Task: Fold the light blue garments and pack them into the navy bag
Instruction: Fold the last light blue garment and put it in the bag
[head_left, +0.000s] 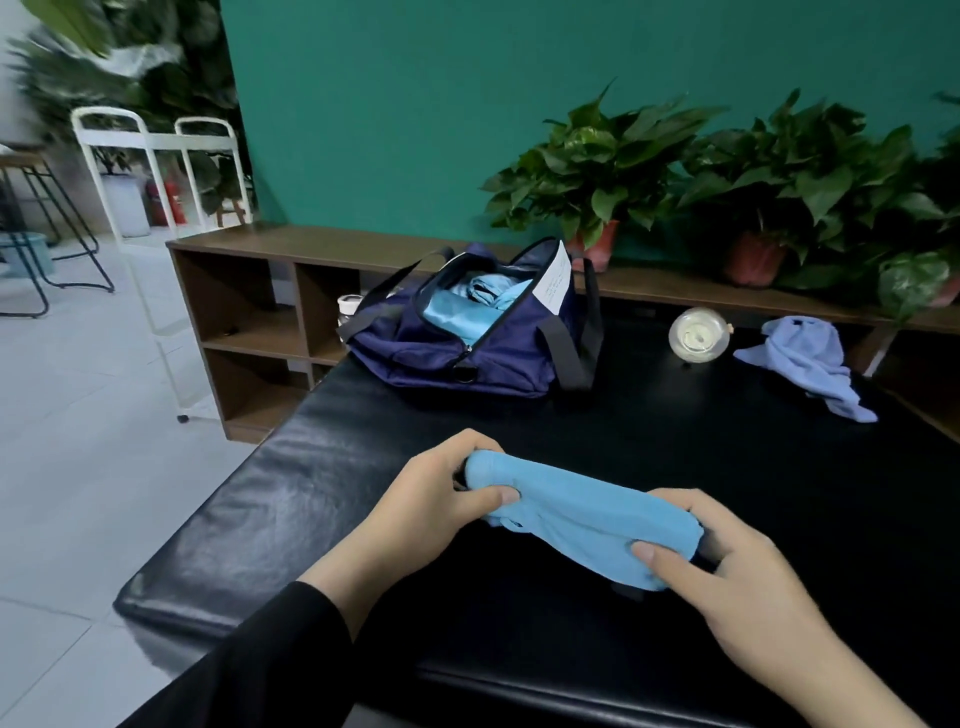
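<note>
While a white metal rack (156, 156) stands far left on the pale tiled floor, a low wooden shelf (249, 306) runs along the green wall behind the black padded desk (291, 499). On the near part of the desk the left hand (431, 499), coming out of a black sleeve (270, 660), grips the left end of a folded light blue garment (582, 514): its fingers curl over the far side of the roll and its thumb presses on the near side. The garment lies as a thick bundle slanting from the left hand down to the right hand (737, 571), which holds the other end with its thumb on top and its fingers wrapped round behind, so both grips are closed round the cloth. Farther back, left of centre, the navy bag (467, 348) sits on the desk with its zip open and light blue fabric (467, 306) already inside; a white paper tag (553, 283) shows at its right end, and dark straps hang down its sides. To the right of the bag a round clear jar (698, 332) lies on the desk, and just beyond it a paler blue cloth (810, 358) lies crumpled near the far right edge. Potted green plants (602, 171) stand on the shelf top behind them.
</note>
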